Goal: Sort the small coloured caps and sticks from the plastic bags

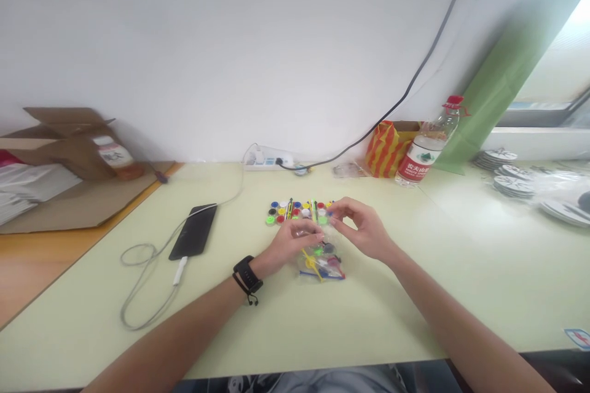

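Observation:
A clear plastic bag with yellow, blue, red and green plastic pieces inside lies in front of me. My left hand is closed at its upper edge, fingers and thumb pinching the film. Just to the right, my right hand has its thumb and index finger curled toward each other. Whatever sits between those fingertips is too small to name. Beyond both hands, small coloured round discs lie in rows, with a few slim yellow-green and black pieces among them. My hands hide part of these rows.
A black phone with a white charging cable lies left. Along the wall stand a power strip, a red-and-yellow striped bag and a large water bottle. Cardboard is far left; stacked discs are far right.

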A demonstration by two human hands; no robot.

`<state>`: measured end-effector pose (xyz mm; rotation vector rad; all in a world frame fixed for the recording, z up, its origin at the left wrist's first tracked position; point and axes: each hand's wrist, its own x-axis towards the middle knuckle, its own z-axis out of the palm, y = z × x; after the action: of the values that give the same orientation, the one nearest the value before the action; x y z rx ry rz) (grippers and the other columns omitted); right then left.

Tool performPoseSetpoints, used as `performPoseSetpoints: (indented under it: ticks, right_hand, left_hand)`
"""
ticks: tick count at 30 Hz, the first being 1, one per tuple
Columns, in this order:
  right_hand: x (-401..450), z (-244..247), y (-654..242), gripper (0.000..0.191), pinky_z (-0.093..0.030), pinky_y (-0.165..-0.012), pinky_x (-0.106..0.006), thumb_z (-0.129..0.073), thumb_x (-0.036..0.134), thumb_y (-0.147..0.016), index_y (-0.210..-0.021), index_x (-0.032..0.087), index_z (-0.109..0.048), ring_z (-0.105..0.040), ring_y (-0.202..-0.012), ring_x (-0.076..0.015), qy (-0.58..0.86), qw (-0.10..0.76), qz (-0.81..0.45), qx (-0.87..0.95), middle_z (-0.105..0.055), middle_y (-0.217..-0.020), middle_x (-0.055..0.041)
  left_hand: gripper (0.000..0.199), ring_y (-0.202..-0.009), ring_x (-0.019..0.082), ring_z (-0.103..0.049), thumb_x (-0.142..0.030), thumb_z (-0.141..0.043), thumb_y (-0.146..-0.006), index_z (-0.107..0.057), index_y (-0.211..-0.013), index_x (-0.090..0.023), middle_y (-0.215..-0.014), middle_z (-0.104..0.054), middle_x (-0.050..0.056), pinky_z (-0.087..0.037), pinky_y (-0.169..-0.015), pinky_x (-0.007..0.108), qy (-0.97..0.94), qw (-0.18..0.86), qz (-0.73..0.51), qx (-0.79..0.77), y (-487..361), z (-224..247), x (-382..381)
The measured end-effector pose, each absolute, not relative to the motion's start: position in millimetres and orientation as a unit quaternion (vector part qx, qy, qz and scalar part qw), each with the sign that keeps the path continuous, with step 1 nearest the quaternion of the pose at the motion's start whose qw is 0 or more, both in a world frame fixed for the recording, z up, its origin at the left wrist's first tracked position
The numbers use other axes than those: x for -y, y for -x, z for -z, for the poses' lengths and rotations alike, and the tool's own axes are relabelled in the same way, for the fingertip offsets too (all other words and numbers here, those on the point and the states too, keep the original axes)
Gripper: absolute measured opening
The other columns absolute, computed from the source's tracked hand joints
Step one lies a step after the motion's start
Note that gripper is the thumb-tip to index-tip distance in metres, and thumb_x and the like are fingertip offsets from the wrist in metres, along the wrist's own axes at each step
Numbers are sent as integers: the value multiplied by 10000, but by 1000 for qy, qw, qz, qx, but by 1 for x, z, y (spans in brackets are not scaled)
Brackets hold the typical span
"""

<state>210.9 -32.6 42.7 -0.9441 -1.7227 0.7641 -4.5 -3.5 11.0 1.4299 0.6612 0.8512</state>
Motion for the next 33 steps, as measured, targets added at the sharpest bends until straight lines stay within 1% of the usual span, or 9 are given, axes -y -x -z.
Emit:
performPoseSetpoints:
  ticks: [4,6,8,10,13,19,22,27,33]
  right_hand:
    - [28,-39,-211,589,-550,-803,-342,-802,399,-818,-1339,285,-550,-620,-846,-152,392,525,-394,645,-560,-1216,-69]
    - [27,-36,-210,740,-549,-768,-326,-851,414,-763,-1400,312,-489,-617,-821,-136,401,508,-455,612,-552,-1246,-61]
    - [25,-33,-208,616,-532,-744,-314,-847,447,-759,-1286,259,-591,-609,-795,-140,398,482,-503,597,-621,-1101,-41]
    - [25,-31,-204,405,-505,-721,-308,-818,486,-779,-1035,197,-695,-587,-749,-143,388,469,-523,596,-649,-904,-21]
    - [25,-27,-198,342,-459,-669,-297,-795,506,-795,-832,178,-708,-544,-681,-135,393,483,-514,590,-644,-781,-11]
    - [27,-25,-195,345,-419,-607,-287,-830,498,-750,-836,184,-715,-496,-622,-127,415,513,-511,551,-606,-716,5]
    - [30,-28,-193,341,-411,-590,-287,-815,507,-765,-829,190,-709,-481,-597,-121,404,501,-526,557,-593,-700,11]
    - [36,-35,-186,369,-419,-582,-284,-828,521,-744,-802,183,-693,-486,-604,-122,403,495,-529,560,-578,-694,12]
    - [35,-31,-187,358,-423,-585,-285,-824,508,-755,-818,184,-684,-487,-590,-125,405,492,-537,553,-557,-638,26]
  left_hand:
    - [261,-870,191,-699,-364,-849,-789,-737,-911,-161,-931,-727,56,-552,-860,323,-611,628,-387,-288,6,-11,3]
    - [252,-858,187,-694,-358,-842,-798,-730,-892,-153,-899,-723,55,-545,-863,320,-617,625,-387,-282,6,-11,2]
    - [242,-837,179,-679,-348,-834,-804,-718,-876,-148,-871,-706,49,-533,-847,309,-617,626,-383,-283,5,-10,1]
    - [232,-808,166,-651,-336,-826,-808,-697,-850,-147,-841,-673,34,-515,-809,289,-614,632,-379,-283,5,-11,0]
    - [229,-779,148,-597,-304,-818,-799,-642,-797,-158,-813,-617,10,-475,-746,258,-605,648,-377,-269,6,-14,2]
    - [246,-807,161,-583,-247,-817,-749,-585,-748,-165,-872,-600,32,-467,-731,254,-579,692,-360,-237,6,-20,6]
    - [201,-845,174,-599,-247,-791,-763,-615,-835,-180,-887,-602,29,-486,-768,265,-576,675,-381,-258,5,-18,5]
    - [184,-798,166,-582,-245,-743,-779,-581,-738,-168,-807,-580,18,-479,-760,272,-582,652,-397,-281,5,-13,1]
    - [92,-804,172,-583,-213,-714,-760,-634,-768,-169,-826,-610,20,-461,-778,285,-593,639,-403,-279,5,-13,1]
